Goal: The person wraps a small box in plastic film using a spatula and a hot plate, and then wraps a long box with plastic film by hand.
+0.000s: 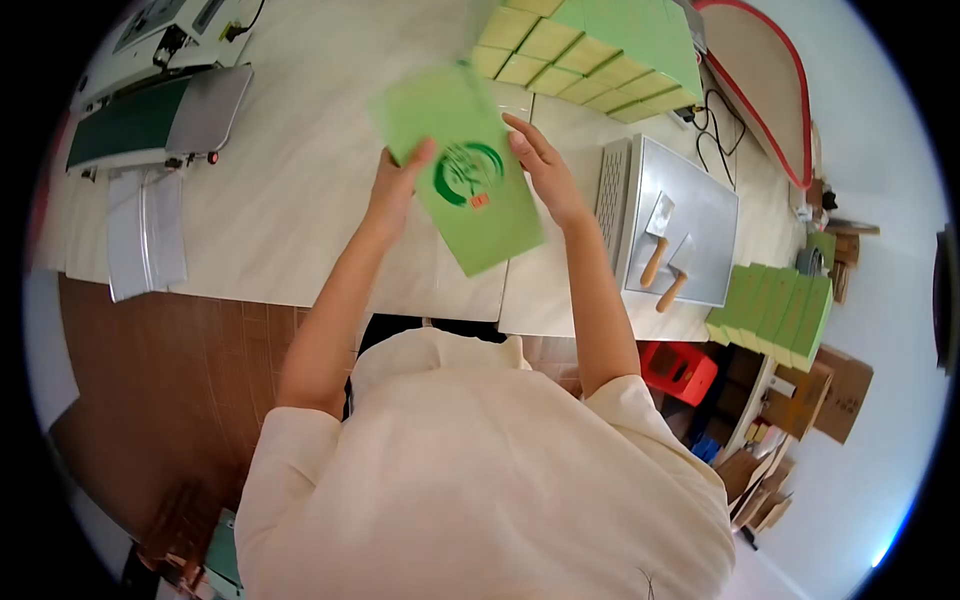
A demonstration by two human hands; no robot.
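Observation:
A light green box (488,235) with a dark green ring-shaped print and a small red mark is held tilted above the table, its far end blurred. Around its left edge my left hand (398,185) is closed, with the thumb lying on the printed face. At the right edge, my right hand (545,170) grips the same box, fingers bent along its side. The undersides of both hands and the box's back are hidden.
Stacked green boxes (590,55) stand at the back. To the right, two wooden-handled scrapers (655,240) lie on a metal hotplate (700,215), near black cables and more green boxes (775,310). A machine with a green belt (130,120) occupies the left.

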